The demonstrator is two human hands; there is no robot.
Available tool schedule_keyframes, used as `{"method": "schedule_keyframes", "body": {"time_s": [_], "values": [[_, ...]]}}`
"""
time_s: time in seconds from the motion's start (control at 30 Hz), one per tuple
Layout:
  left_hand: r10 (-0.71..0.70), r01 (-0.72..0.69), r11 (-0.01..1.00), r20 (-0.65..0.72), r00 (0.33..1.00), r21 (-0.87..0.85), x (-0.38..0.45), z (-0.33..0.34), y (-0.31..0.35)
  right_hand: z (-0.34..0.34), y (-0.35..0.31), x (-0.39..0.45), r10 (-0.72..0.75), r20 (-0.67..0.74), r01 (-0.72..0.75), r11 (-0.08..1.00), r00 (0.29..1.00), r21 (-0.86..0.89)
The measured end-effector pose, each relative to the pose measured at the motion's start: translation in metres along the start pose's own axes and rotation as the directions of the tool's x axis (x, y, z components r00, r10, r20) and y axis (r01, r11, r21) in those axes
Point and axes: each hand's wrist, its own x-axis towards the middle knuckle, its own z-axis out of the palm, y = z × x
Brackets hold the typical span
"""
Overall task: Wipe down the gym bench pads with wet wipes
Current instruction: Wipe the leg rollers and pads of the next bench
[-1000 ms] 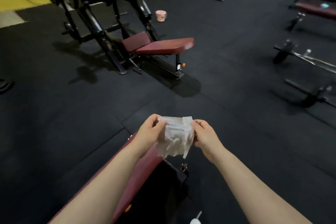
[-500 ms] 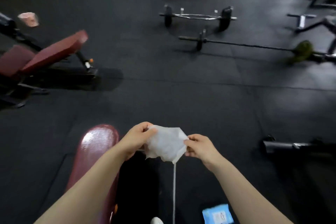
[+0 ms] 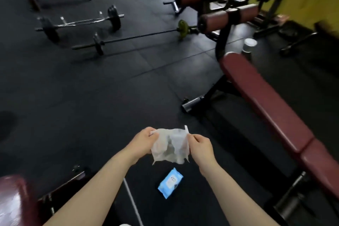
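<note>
Two hands held out at waist height: left hand (image 3: 145, 140) and right hand (image 3: 200, 147) each pinch an upper corner of one wet wipe (image 3: 170, 146), fingers curled, the sheet stretched between them and hanging crumpled below. Blue wipes pack (image 3: 170, 182) on the black floor (image 3: 91, 97), directly beneath. Maroon bench pad (image 3: 266, 104) to the right, running long and slanted. Second maroon pad (image 3: 14, 198) at lower left. Two barbells (image 3: 80, 22) further off.
</note>
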Motion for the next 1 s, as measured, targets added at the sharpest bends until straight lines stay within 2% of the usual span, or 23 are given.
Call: {"method": "schedule_keyframes", "body": {"time_s": [0.13, 0.2, 0.27, 0.33, 0.4, 0.47, 0.53, 0.6, 0.67, 0.73, 0.77, 0.83, 0.93, 1.0], "values": [[0.023, -0.005, 0.993, 0.157, 0.987, -0.119, -0.013, 0.102, 0.04, -0.088, 0.015, -0.032, -0.13, -0.074, 0.125, 0.99, 0.989, -0.068], [0.031, 0.004, 0.984, 0.197, 0.98, -0.178, -0.021, 0.147, 0.06, -0.127, 0.023, -0.049, -0.266, -0.092, 0.244, 0.949, 0.96, -0.198], [0.034, 0.013, 0.982, 0.241, 0.97, -0.191, -0.029, 0.187, 0.077, -0.162, 0.034, -0.062, -0.426, -0.076, 0.358, 0.832, 0.901, -0.424], [0.042, 0.009, 0.985, 0.288, 0.957, -0.172, -0.037, 0.223, 0.088, -0.19, 0.047, -0.071, -0.576, -0.018, 0.432, 0.633, 0.817, -0.643], [0.066, 0.012, 0.975, 0.342, 0.937, -0.222, -0.042, 0.252, 0.097, -0.213, 0.058, -0.078, -0.657, 0.039, 0.467, 0.492, 0.753, -0.735], [0.093, 0.013, 0.966, 0.392, 0.915, -0.258, -0.044, 0.273, 0.103, -0.231, 0.067, -0.081, -0.68, 0.084, 0.488, 0.428, 0.728, -0.761], [0.121, -0.082, 0.99, 0.383, 0.916, -0.116, -0.04, 0.29, 0.108, -0.246, 0.077, -0.079, -0.67, 0.113, 0.495, 0.414, 0.734, -0.764], [0.166, -0.207, 0.974, 0.339, 0.926, 0.089, -0.03, 0.302, 0.111, -0.259, 0.087, -0.072, -0.654, 0.056, 0.482, 0.494, 0.755, -0.724], [0.219, -0.293, 0.936, 0.327, 0.919, 0.195, -0.014, 0.312, 0.117, -0.272, 0.095, -0.059, -0.558, -0.128, 0.387, 0.704, 0.82, -0.595], [0.264, -0.371, 0.894, 0.373, 0.89, 0.253, 0.003, 0.319, 0.129, -0.289, 0.1, -0.036, -0.389, -0.265, 0.253, 0.867, 0.882, -0.43], [0.281, -0.413, 0.869, 0.417, 0.864, 0.272, 0.012, 0.322, 0.136, -0.298, 0.101, -0.023, -0.297, -0.258, 0.201, 0.919, 0.919, -0.34], [0.303, -0.489, 0.826, 0.512, 0.804, 0.28, 0.032, 0.327, 0.153, -0.315, 0.096, 0.004, -0.177, -0.131, 0.154, 0.973, 0.975, -0.173], [0.309, -0.552, 0.794, 0.613, 0.728, 0.256, 0.067, 0.332, 0.183, -0.338, 0.076, 0.044, -0.147, 0.076, 0.151, 0.988, 0.986, -0.038], [0.315, -0.559, 0.795, 0.627, 0.713, 0.235, 0.093, 0.332, 0.206, -0.349, 0.06, 0.07, -0.139, 0.158, 0.139, 0.99, 0.978, 0.013]]}}
